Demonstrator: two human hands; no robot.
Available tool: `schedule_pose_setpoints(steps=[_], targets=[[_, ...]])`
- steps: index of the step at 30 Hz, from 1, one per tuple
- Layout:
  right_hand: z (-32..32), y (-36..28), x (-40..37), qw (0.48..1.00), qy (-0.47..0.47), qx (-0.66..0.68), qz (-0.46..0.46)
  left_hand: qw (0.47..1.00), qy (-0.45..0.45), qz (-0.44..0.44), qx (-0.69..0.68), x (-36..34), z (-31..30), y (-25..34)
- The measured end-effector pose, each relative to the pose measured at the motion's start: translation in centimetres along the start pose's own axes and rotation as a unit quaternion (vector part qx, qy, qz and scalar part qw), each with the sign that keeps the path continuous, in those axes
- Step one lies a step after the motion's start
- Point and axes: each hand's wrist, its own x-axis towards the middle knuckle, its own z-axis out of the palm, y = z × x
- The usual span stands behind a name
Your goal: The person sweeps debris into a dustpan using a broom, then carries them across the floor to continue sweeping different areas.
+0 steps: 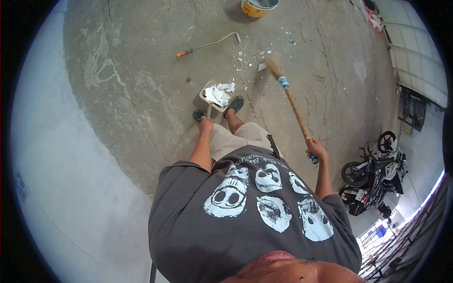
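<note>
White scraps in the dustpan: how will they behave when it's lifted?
The scraps look thin and flaky, so probably light for their size. Their ragged edges suggest they'd crumble or snap rather than bend. They're heaped loosely out to the front edge of the dustpan, so some may slide off if the left hand tips it forward.

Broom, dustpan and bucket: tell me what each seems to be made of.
Broom: the tan, banded handle looks like bamboo or wood, unpainted; the brown, wispy head suggests natural fibre, though synthetic is possible.
Dustpan: probably plastic, judging by its pale, even colour and rounded rim.
Bucket: likely plastic, given its smooth yellow wall; painted metal can't be ruled out.
</note>
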Motion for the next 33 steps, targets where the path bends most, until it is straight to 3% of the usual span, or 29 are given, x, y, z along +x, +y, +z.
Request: schedule_pose_setpoints(steps=[2, 3, 6, 8, 12, 14, 17, 21, 23, 27, 29, 33], targets=[[0.3, 0.9, 0.1, 0.995, -0.067, -0.07, 0.007, 1.0, 0.008, -0.002, -0.002, -0.2, 1.1, 0.2], [-1.4, 1.0, -1.9, 0.996, -0.039, -0.081, 0.019, 1.0, -0.015, 0.01, -0.022, 0.2, 4.3, 2.1], [-0.1, 0.4, -5.6, 0.988, -0.107, -0.107, 0.03, 1.0, 0.007, 0.019, -0.017, 1.3, 5.8, 0.0], [-0.9, 0.4, -7.4, 0.984, -0.171, -0.03, 0.035, 1.0, -0.001, 0.002, 0.012, 1.9, 7.7, -0.2], [-2.9, -0.7, -9.8, 0.986, -0.159, -0.023, 0.037, 1.0, 0.003, -0.011, 0.013, 1.2, 7.1, 1.2], [-4.6, -0.2, -10.0, 0.996, -0.089, -0.014, 0.028, 0.999, 0.012, 0.033, 0.027, 2.7, 8.0, 0.5], [-7.2, 1.3, -7.7, 0.996, -0.02, -0.084, -0.033, 1.0, -0.006, 0.009, 0.009, 1.0, 5.9, 1.9], [-6.5, -3.7, -8.8, 0.951, 0.151, -0.252, -0.096, 0.999, -0.011, 0.026, 0.033, 1.4, 5.5, 1.6], [-6.2, -5.1, -7.4, 0.947, 0.162, -0.265, -0.088, 0.999, -0.031, 0.012, 0.019, 1.4, 5.4, 1.6], [-4.5, -3.9, -2.3, 0.95, 0.107, -0.281, -0.081, 0.999, -0.03, 0.006, 0.01, 1.4, 5.8, 1.5], [-2.9, -4.5, -2.5, 0.95, 0.068, -0.289, -0.094, 0.998, -0.03, -0.006, -0.059, 1.3, 6.2, 1.3], [-1.2, -5.5, -5.5, 0.962, -0.03, -0.263, -0.067, 0.997, -0.048, -0.015, -0.059, 0.5, 5.4, 1.6]])
